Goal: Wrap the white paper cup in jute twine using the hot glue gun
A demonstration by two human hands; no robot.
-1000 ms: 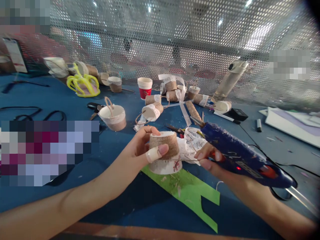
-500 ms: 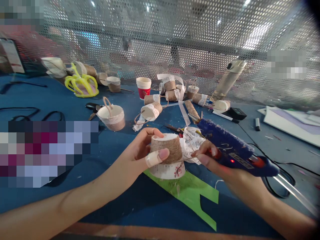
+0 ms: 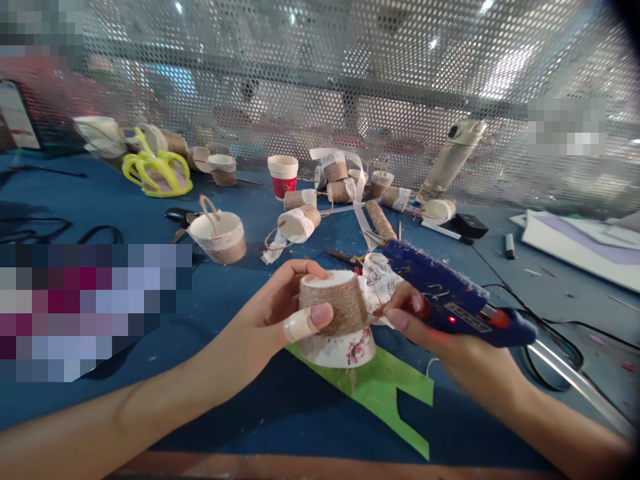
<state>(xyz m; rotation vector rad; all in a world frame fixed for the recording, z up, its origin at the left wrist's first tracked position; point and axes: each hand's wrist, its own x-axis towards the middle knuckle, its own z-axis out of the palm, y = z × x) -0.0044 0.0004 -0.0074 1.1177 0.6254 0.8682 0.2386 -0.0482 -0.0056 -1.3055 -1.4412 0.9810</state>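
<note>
My left hand grasps the cup, my right hand the glue gun (red light glowing) and twine; I'd fear a slipping pinch loosening it.

No words, numbers or brand names could be read with certainty. A small rectangular label was carried on the side of the dark blue plastic glue gun, beside a lit red indicator light, its lettering blurred beyond reading. A small motif was printed on the red-and-white paper cup at the back, too fine to be made out. A dark red blossom sprig was borne by the white tapered paper cup wrapped in brown twine, below its wrapping.
</note>
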